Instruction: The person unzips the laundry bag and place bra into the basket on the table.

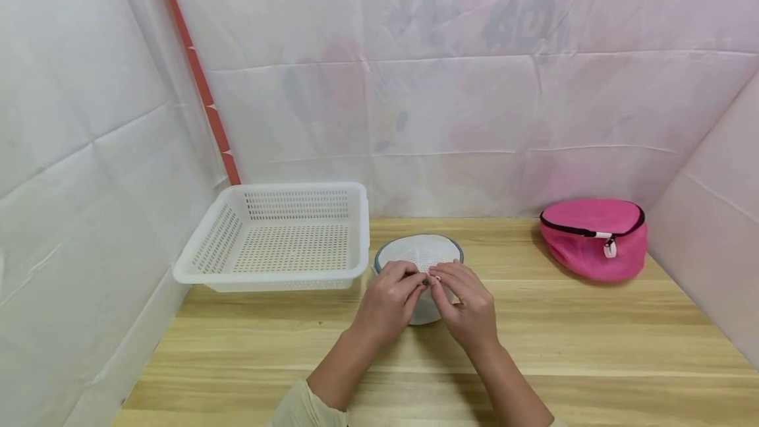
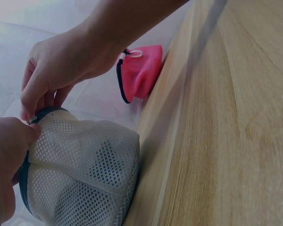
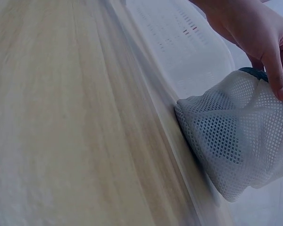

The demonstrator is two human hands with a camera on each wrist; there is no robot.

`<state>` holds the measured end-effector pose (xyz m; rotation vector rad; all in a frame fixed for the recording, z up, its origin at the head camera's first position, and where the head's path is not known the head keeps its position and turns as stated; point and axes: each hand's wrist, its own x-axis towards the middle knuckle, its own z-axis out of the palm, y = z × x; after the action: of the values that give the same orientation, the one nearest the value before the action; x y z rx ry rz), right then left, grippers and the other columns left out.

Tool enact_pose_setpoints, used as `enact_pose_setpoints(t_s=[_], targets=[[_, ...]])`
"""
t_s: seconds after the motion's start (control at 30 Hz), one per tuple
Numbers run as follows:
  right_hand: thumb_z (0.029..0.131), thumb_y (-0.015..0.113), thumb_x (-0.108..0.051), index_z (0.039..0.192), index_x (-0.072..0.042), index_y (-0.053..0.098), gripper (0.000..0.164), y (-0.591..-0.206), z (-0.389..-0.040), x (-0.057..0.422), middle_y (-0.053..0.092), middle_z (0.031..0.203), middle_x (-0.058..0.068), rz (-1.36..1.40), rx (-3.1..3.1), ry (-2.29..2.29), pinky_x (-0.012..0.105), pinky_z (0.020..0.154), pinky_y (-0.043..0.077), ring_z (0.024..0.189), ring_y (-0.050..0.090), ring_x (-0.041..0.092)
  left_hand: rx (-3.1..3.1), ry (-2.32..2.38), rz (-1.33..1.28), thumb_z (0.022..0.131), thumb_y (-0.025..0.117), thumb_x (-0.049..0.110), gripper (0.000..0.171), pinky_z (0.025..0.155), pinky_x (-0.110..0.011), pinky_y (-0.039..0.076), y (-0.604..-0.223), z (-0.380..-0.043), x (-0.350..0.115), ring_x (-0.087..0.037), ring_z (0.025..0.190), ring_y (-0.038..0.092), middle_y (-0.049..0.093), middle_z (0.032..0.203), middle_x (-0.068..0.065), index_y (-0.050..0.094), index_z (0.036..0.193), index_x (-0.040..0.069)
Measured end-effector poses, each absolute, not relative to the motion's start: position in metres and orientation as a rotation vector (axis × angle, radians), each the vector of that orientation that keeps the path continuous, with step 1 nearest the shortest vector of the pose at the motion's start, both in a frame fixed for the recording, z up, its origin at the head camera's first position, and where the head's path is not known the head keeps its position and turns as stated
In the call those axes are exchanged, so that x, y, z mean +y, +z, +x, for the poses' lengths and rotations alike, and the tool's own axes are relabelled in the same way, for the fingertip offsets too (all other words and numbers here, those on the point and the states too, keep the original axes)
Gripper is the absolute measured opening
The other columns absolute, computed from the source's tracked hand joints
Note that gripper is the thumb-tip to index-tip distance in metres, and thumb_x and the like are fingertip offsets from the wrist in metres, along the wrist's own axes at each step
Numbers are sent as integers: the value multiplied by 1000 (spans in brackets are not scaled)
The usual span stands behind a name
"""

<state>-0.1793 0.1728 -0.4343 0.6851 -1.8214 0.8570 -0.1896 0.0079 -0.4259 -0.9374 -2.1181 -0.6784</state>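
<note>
A white mesh laundry bag (image 1: 418, 249) with a dark teal zipped rim stands on the table between my hands. My left hand (image 1: 385, 302) pinches the rim on its near side with thumb and forefinger. Close beside it, my right hand (image 1: 468, 305) pinches the same rim at a small pale tab, its fingertips almost meeting the left ones. In the left wrist view the mesh bag (image 2: 85, 165) bulges, and grey-dark patches show through; what they are I cannot tell. The right wrist view shows the bag's mesh side (image 3: 236, 136) resting on the table.
At the back left stands a white plastic basket (image 1: 269, 279) with slotted walls. A pink zipped bag (image 1: 599, 249) with black trim and a white pull sits at the back right. White sheeting (image 1: 445, 104) encloses the wooden table (image 1: 593, 348) at the back and sides.
</note>
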Motion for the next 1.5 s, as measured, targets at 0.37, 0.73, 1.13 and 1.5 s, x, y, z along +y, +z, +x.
enact_pose_setpoints(t_s=[0.37,0.73,1.13,1.5], targets=[[86,64,-7,90,1,77,15,-435,-178,175,75,89,10,628,-1855,799,32,103,50,86,71,28,-2106,-678,-954,84,78,10,14,83,-20,54,-426,-189,7,-13,94,63,66,98,1,77,98,10],[82,65,-3,85,2,76,12,-432,-177,178,75,87,10,612,-1845,802,17,100,48,84,70,29,-2111,-697,-947,83,76,5,16,93,-22,54,-425,-191,5,-13,97,68,71,99,1,77,98,8],[83,65,-4,86,1,76,13,-431,-178,177,75,87,8,629,-1832,785,14,89,52,81,70,26,-2109,-745,-949,85,72,3,14,98,-34,54,-426,-192,1,-14,98,68,73,99,1,77,97,8],[82,67,-4,87,1,76,12,-431,-179,180,75,88,10,609,-1841,801,14,93,50,82,70,27,-2096,-764,-942,85,71,2,14,98,-28,53,-424,-194,-2,-15,99,69,73,99,0,76,97,7]])
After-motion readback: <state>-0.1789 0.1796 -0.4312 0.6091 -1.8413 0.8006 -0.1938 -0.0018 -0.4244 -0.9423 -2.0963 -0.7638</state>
